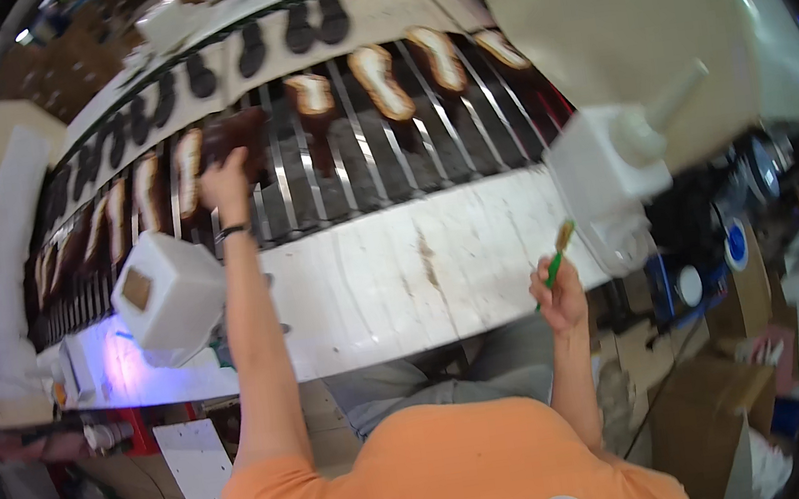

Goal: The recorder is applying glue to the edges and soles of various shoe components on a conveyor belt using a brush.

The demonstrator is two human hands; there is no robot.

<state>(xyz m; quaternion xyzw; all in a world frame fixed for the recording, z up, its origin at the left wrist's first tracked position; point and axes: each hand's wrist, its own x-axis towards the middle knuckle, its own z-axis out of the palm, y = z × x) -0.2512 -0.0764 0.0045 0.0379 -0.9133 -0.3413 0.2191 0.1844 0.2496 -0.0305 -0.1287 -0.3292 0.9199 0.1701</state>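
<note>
Across the upper half of the frame, one slatted rack is stretching behind one white tabletop. Two white containers are standing at left and right. Upper centre to right, four pale-bottomed shoes are lying on the slats. Upper left of centre, the left grip is grasping one dark brown shoe; right of centre, the right grip is clasping one green-handled brush.

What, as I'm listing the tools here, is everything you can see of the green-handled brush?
The brush has a slim green handle, apparently plastic, and a tuft of yellowish-brown bristles. The right hand grips the handle, bristles pointing away from the body and slightly rightward, near the right end of the white worktop. Finer detail is unclear.
</note>
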